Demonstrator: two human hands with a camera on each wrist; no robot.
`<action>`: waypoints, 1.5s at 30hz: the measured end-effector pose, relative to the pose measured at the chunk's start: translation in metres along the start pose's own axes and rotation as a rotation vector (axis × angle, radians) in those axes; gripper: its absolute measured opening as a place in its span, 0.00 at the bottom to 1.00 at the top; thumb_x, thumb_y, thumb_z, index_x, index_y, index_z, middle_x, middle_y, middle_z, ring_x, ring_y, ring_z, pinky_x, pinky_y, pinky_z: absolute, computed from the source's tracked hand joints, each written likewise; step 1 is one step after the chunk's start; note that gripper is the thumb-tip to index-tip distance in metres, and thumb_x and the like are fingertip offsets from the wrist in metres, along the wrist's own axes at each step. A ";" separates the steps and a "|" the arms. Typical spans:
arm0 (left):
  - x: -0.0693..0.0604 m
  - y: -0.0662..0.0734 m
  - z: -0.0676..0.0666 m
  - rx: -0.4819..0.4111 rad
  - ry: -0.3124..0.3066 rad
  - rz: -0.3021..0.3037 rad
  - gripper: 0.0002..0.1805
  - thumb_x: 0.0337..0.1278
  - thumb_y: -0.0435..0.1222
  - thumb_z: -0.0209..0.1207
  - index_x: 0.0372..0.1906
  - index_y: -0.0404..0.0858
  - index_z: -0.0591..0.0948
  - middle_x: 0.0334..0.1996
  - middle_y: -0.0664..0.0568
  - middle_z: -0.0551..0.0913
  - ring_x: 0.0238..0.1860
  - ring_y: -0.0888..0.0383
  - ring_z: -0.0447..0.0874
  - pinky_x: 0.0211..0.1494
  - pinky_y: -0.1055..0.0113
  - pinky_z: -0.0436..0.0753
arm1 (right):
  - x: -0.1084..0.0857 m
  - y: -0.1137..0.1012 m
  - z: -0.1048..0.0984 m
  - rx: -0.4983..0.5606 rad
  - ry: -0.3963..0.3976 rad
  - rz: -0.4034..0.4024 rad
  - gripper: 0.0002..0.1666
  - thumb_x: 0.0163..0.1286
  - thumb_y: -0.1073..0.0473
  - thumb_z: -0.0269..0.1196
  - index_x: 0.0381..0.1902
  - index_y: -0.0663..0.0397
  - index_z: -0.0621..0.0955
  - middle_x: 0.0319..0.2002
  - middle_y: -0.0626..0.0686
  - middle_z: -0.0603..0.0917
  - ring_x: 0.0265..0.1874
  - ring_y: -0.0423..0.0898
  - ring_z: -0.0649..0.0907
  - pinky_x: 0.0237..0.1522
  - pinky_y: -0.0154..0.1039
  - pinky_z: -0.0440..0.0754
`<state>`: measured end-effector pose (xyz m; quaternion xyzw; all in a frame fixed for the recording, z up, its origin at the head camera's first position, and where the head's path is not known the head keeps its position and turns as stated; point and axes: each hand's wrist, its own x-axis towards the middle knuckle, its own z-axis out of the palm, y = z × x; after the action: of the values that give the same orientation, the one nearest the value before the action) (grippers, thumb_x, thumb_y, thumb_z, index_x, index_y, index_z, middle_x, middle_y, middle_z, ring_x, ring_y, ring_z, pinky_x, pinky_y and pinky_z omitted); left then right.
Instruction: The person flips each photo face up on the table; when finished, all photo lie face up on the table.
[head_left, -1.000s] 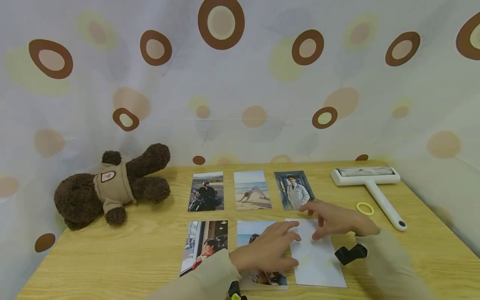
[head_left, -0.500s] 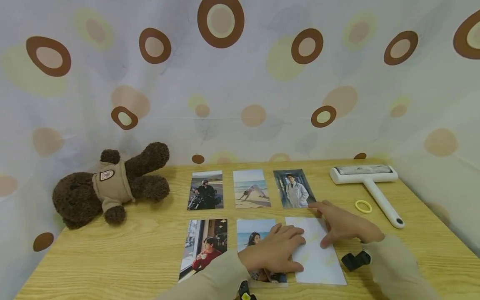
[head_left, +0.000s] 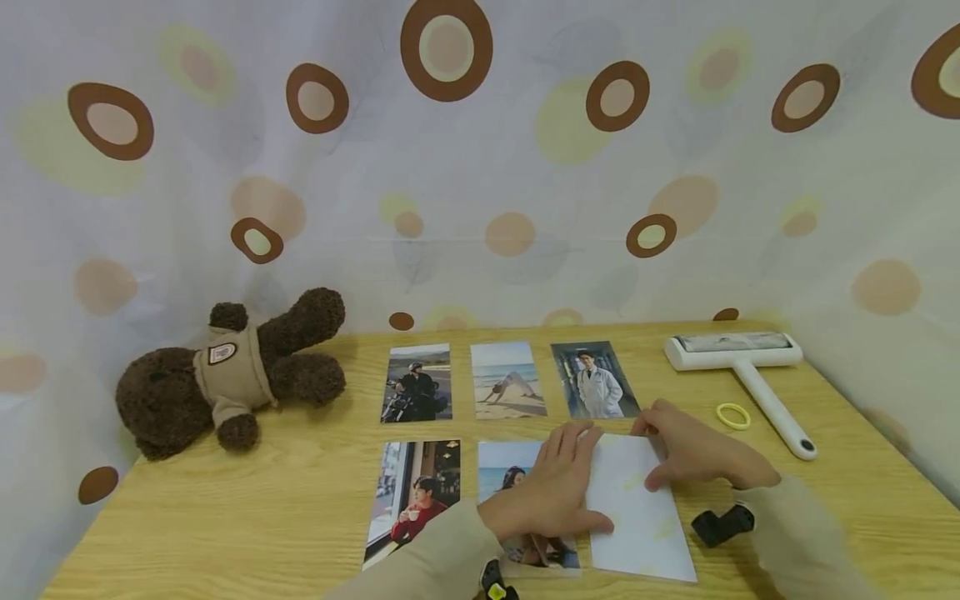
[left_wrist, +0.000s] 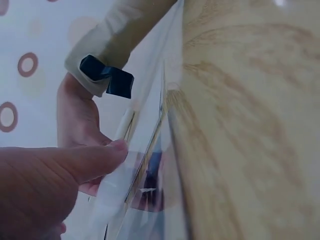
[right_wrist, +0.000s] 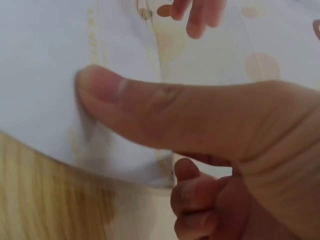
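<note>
A photo card (head_left: 641,529) lies white side up at the front right of a group of photo cards. My right hand (head_left: 697,450) pinches its far right corner, the thumb (right_wrist: 107,90) on the white side and fingers past the edge. In the right wrist view the card bends near that thumb. My left hand (head_left: 551,492) spreads over the card's left side, fingers straight at the far left corner and thumb near its left edge. Under that hand lies a photo of a person at the beach (head_left: 498,479), partly hidden.
Photos of a motorcyclist (head_left: 416,383), a beach pose (head_left: 510,379) and a doctor (head_left: 596,381) form the back row. A café photo (head_left: 412,492) lies front left. A teddy bear (head_left: 232,371), yellow ring (head_left: 732,416) and white lint roller (head_left: 750,367) lie around them.
My right hand has gone from hovering over the card to pinching its far right corner. The left hand's fingers have turned toward the far left corner. The other photos stay put.
</note>
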<state>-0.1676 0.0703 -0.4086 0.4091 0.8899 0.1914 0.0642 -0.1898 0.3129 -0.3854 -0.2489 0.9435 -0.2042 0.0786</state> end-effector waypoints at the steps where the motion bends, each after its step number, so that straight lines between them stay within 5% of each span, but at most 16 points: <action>1: 0.001 0.000 0.001 -0.034 0.038 -0.017 0.54 0.54 0.56 0.64 0.74 0.37 0.46 0.71 0.43 0.50 0.69 0.50 0.52 0.71 0.57 0.60 | -0.001 0.002 -0.001 0.014 0.014 -0.002 0.30 0.43 0.53 0.79 0.41 0.55 0.77 0.36 0.50 0.70 0.33 0.40 0.69 0.35 0.35 0.72; 5: 0.002 0.002 0.000 -0.232 0.139 -0.102 0.52 0.56 0.52 0.64 0.74 0.37 0.46 0.66 0.44 0.59 0.63 0.53 0.59 0.65 0.59 0.67 | -0.005 0.005 -0.007 0.088 0.086 -0.014 0.28 0.46 0.58 0.78 0.41 0.57 0.75 0.34 0.52 0.67 0.26 0.37 0.66 0.28 0.31 0.67; 13: 0.000 -0.001 -0.001 -0.788 0.071 -0.033 0.40 0.63 0.35 0.60 0.73 0.40 0.50 0.54 0.47 0.78 0.36 0.70 0.79 0.40 0.75 0.79 | -0.006 0.002 -0.012 0.158 0.104 -0.091 0.30 0.52 0.57 0.75 0.47 0.61 0.72 0.24 0.46 0.67 0.19 0.32 0.65 0.22 0.31 0.66; 20: 0.003 0.004 -0.007 -1.036 0.027 -0.043 0.34 0.69 0.37 0.53 0.74 0.43 0.53 0.53 0.52 0.75 0.41 0.68 0.80 0.42 0.72 0.80 | -0.005 0.000 -0.013 0.404 -0.020 -0.261 0.39 0.65 0.66 0.64 0.66 0.75 0.58 0.19 0.51 0.73 0.13 0.40 0.70 0.17 0.33 0.73; 25: 0.001 0.004 -0.013 -1.138 -0.072 0.043 0.38 0.68 0.40 0.54 0.76 0.50 0.50 0.61 0.55 0.70 0.47 0.68 0.79 0.47 0.68 0.82 | -0.001 -0.003 -0.014 0.599 -0.135 -0.322 0.29 0.74 0.71 0.49 0.66 0.78 0.53 0.26 0.61 0.80 0.18 0.53 0.80 0.21 0.41 0.80; 28: 0.000 0.003 -0.013 -1.115 -0.112 0.116 0.41 0.65 0.43 0.57 0.76 0.53 0.48 0.66 0.58 0.65 0.52 0.69 0.76 0.51 0.70 0.80 | -0.001 -0.002 -0.017 0.664 -0.156 -0.354 0.22 0.77 0.71 0.41 0.67 0.70 0.58 0.31 0.63 0.82 0.25 0.54 0.83 0.27 0.45 0.83; 32: -0.002 0.003 -0.011 -1.028 -0.147 0.162 0.35 0.67 0.44 0.55 0.74 0.54 0.54 0.68 0.61 0.57 0.58 0.70 0.70 0.58 0.72 0.76 | -0.008 0.001 -0.022 0.758 -0.188 -0.325 0.24 0.81 0.64 0.29 0.70 0.54 0.61 0.50 0.52 0.80 0.38 0.48 0.84 0.37 0.43 0.83; 37: -0.002 0.004 -0.006 -0.818 -0.154 0.216 0.35 0.65 0.37 0.58 0.73 0.54 0.58 0.69 0.60 0.52 0.65 0.68 0.58 0.63 0.69 0.71 | -0.011 0.004 -0.027 0.931 -0.298 -0.314 0.30 0.80 0.57 0.20 0.72 0.60 0.57 0.65 0.44 0.70 0.54 0.44 0.80 0.49 0.42 0.81; 43: -0.002 0.005 -0.002 -0.508 -0.091 0.287 0.35 0.63 0.38 0.60 0.72 0.43 0.59 0.73 0.51 0.49 0.73 0.58 0.49 0.70 0.65 0.64 | -0.015 0.004 -0.030 0.721 -0.192 -0.175 0.24 0.81 0.59 0.32 0.69 0.58 0.63 0.59 0.41 0.72 0.33 0.43 0.77 0.37 0.42 0.78; 45: -0.002 0.005 0.000 -0.400 -0.090 0.292 0.35 0.64 0.41 0.59 0.72 0.42 0.58 0.74 0.50 0.48 0.74 0.56 0.48 0.71 0.64 0.63 | -0.016 0.004 -0.029 0.646 -0.168 -0.133 0.22 0.81 0.60 0.36 0.65 0.59 0.68 0.60 0.42 0.71 0.34 0.46 0.77 0.36 0.45 0.79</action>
<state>-0.1627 0.0713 -0.4070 0.5207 0.7618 0.3527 0.1550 -0.1852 0.3344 -0.3601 -0.2880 0.8021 -0.4759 0.2176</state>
